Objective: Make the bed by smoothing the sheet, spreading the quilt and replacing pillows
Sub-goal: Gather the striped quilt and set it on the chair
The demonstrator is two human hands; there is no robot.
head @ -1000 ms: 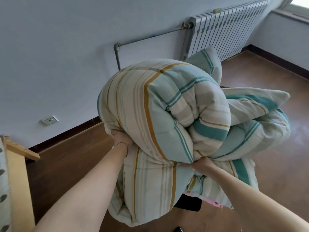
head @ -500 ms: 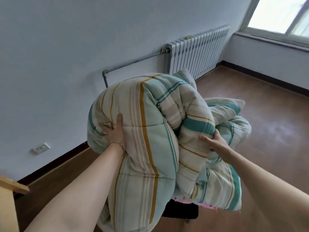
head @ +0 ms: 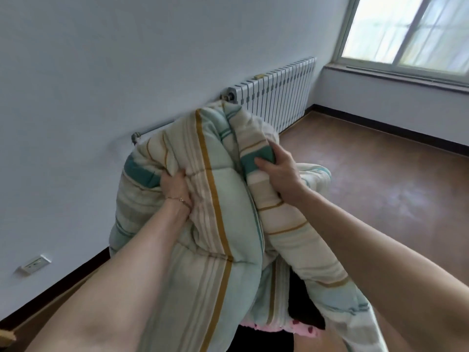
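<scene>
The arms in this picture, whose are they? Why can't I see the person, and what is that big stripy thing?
The camera sits on a person's head and looks down, so you see only their arms, as if through their eyes. The left hand and right hand both grip a bunched-up striped quilt, held up in the air. Something pink with dots peeks out below it. Behind are a wall with a radiator, a window, and a brown floor. No bed shows here.
</scene>
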